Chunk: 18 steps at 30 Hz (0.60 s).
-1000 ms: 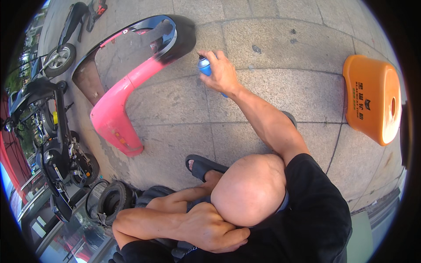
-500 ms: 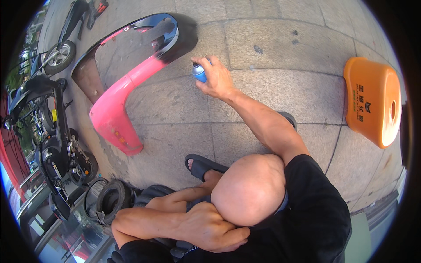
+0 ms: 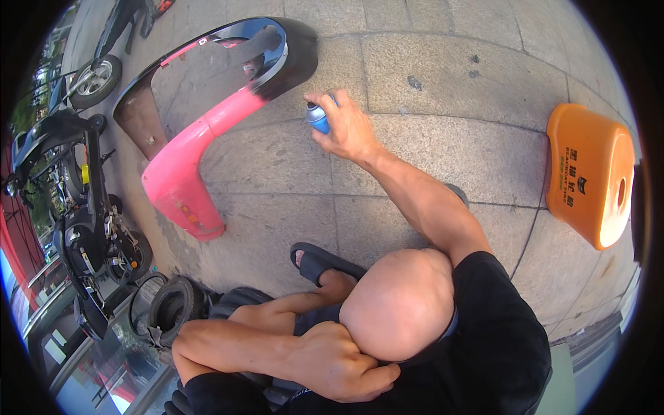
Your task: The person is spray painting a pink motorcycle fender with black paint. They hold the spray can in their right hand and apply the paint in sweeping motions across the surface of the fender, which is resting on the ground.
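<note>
My right hand (image 3: 344, 128) is wrapped around a blue spray can (image 3: 318, 119), with a finger at the nozzle on its top. The arm is stretched out past my knee. Just beyond the can stands a curved scooter body panel (image 3: 181, 160), pink along its near side. Its far right end is glossy black, blending into the pink through a dark, speckled edge. Can and panel are apart. Close to my body, my left hand (image 3: 342, 366) lies curled against my bent knee (image 3: 398, 304), its palm side hidden.
An orange plastic stool (image 3: 588, 176) lies tipped on the paving at the right. Scooters (image 3: 86, 228) stand along the left, with loose tyres (image 3: 173, 311) at the lower left. My sandalled foot (image 3: 318, 264) is between the panel and my knee.
The whole view has shifted slightly, with the stool appearing lower. Both hands keep their grip and pose, and the can stays at about the same place by the panel.
</note>
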Tool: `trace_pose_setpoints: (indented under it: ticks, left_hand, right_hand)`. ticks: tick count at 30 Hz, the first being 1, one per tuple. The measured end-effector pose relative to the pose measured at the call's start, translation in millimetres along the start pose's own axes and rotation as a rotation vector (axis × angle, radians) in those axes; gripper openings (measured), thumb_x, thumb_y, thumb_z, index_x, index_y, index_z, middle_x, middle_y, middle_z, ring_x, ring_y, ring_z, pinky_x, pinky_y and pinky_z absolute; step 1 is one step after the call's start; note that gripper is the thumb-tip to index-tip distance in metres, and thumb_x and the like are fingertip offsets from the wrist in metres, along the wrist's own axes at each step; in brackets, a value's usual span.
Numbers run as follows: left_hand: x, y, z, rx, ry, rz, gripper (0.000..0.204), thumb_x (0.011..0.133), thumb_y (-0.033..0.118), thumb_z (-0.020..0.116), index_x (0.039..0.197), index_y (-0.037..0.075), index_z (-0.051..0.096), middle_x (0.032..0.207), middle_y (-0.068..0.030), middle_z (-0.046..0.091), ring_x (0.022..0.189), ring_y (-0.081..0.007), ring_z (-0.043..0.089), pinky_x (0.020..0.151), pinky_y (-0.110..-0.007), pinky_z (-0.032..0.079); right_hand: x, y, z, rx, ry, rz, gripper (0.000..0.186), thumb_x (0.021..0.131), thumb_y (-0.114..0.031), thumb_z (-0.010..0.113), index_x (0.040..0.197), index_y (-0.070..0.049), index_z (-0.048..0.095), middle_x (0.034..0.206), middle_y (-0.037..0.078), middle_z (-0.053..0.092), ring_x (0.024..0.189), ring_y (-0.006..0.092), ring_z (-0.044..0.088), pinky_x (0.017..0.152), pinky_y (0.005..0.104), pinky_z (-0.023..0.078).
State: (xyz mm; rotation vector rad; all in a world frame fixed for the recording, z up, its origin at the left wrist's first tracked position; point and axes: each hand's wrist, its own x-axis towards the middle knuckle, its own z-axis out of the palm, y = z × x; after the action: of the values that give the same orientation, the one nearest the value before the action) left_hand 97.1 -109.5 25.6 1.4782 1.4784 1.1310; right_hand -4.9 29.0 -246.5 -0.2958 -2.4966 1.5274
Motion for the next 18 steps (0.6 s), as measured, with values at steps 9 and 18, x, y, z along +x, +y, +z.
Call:
trace_pose_setpoints:
  ticks: [9, 18]
  left_hand:
    - [-3.6, 10.2, 2.1, 0.052, -0.04, -0.048, 0.016, 0.087, 0.022, 0.075, 0.096, 0.009, 0.074, 0.061, 0.0025, 0.061, 0.046, -0.0128, 0.057, 0.04, -0.027, 0.042]
    - [-35.0, 11.3, 15.4, 0.055, 0.086, -0.115, 0.017, 0.088, 0.024, 0.072, 0.084, 0.008, 0.068, 0.049, -0.0014, 0.052, 0.037, -0.0165, 0.051, 0.034, -0.033, 0.036]
  right_hand:
    - [-5.3, -1.9, 6.2, 0.018, 0.028, -0.028, 0.067, 0.075, -0.013, 0.079, 0.138, -0.02, 0.056, 0.121, 0.016, 0.058, 0.111, 0.0401, 0.063, 0.091, 0.0485, 0.056]
    - [-4.8, -19.5, 15.7, 0.019, 0.114, -0.103, 0.068, 0.074, -0.013, 0.08, 0.137, -0.024, 0.057, 0.122, 0.017, 0.057, 0.109, 0.0428, 0.063, 0.09, 0.0498, 0.056]
